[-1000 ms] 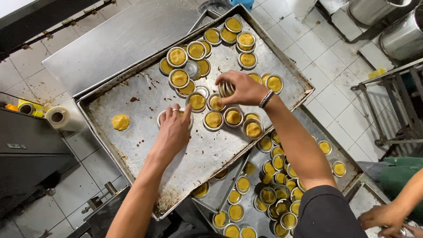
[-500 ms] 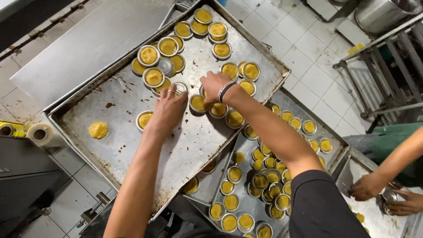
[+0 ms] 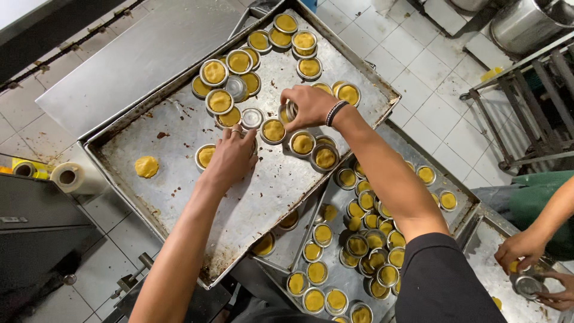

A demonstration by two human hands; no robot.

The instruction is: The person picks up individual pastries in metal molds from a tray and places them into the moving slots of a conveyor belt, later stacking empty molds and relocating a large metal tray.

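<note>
A large metal baking tray (image 3: 179, 128) carries several small round tins filled with yellow dough (image 3: 220, 100). My right hand (image 3: 308, 106) holds a small empty metal tin (image 3: 289, 111) tilted on its side above the tray. A dark band sits on that wrist. My left hand (image 3: 232, 154) rests palm down on the tray, its fingers over a tin next to a filled tin (image 3: 205, 155). An empty tin (image 3: 252, 118) lies just beyond its fingertips. A loose yellow dough disc (image 3: 146, 166) lies alone at the tray's left.
A lower tray (image 3: 412, 152) to the right holds several more filled tins. Another person's hands (image 3: 532, 269) work with a tin at the far right. A tape roll (image 3: 67, 176) sits at left. A flat steel sheet (image 3: 131, 57) lies behind the tray.
My right hand has lifted a tin a little off the tray. My left hand has stayed on the tins near the tray's middle.
</note>
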